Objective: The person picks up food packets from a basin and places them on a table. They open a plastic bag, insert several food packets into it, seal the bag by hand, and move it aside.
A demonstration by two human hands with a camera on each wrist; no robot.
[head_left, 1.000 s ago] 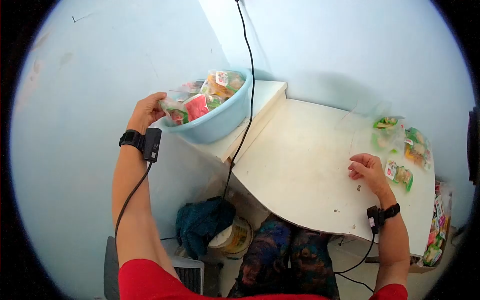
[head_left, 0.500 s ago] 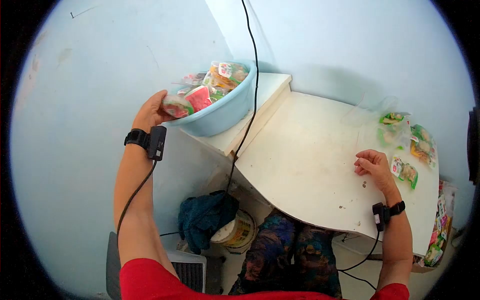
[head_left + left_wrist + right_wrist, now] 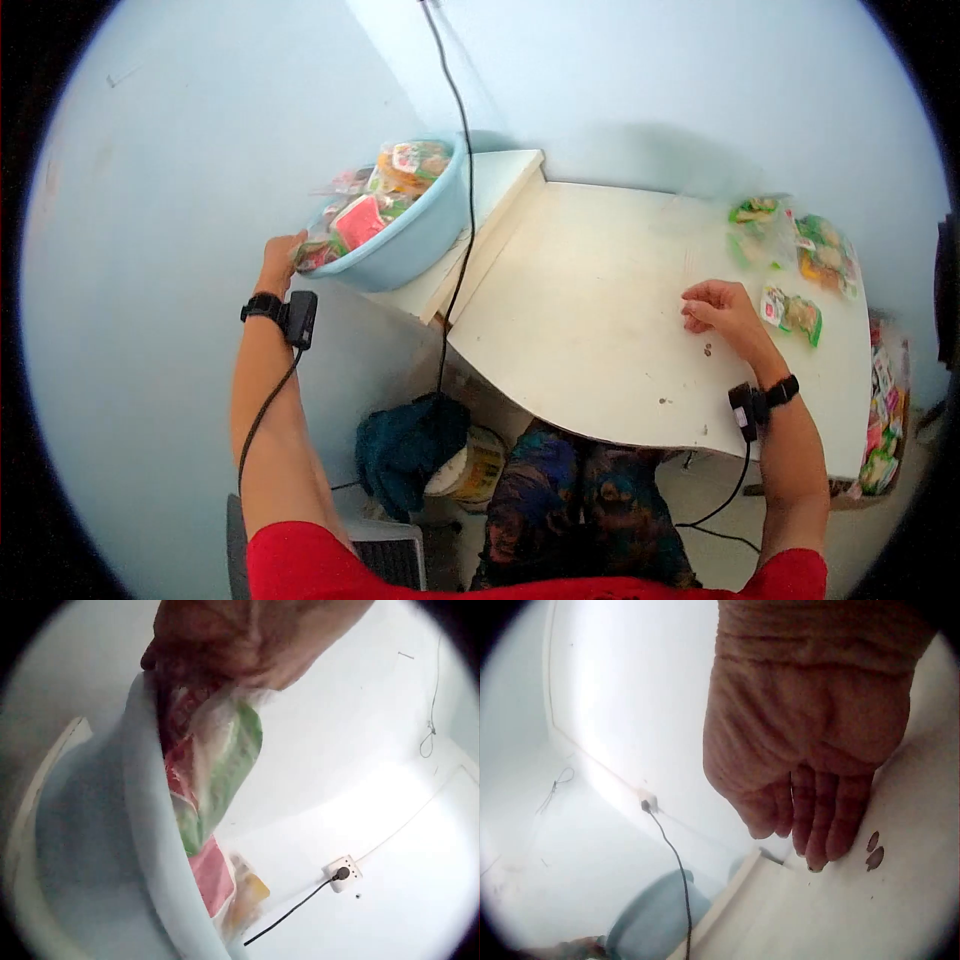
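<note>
At the near left end of a light blue basin (image 3: 415, 240), my left hand (image 3: 282, 260) grips a clear and green packet (image 3: 320, 254) against the rim. The left wrist view shows this hand (image 3: 247, 637) over the packet (image 3: 236, 761), its fingertips hidden. Other packets, one pink-red (image 3: 359, 222), fill the basin. My right hand (image 3: 722, 312) rests at the white table's right side with loosely bent fingers, holding nothing; its palm (image 3: 810, 727) shows in the right wrist view. Beside it lies a green-edged packet (image 3: 792, 314).
More packets (image 3: 826, 254) lie at the table's back right. The basin stands on a raised white ledge (image 3: 505, 195). A black cable (image 3: 467, 230) hangs across the view. Below are a dark teal cloth (image 3: 408, 450), a bucket (image 3: 480, 470) and a container of packets (image 3: 882, 420).
The left hand has lowered at the basin's edge, with the packet now lower against the rim. The right hand stays beside the loose packet. The head view has shifted.
</note>
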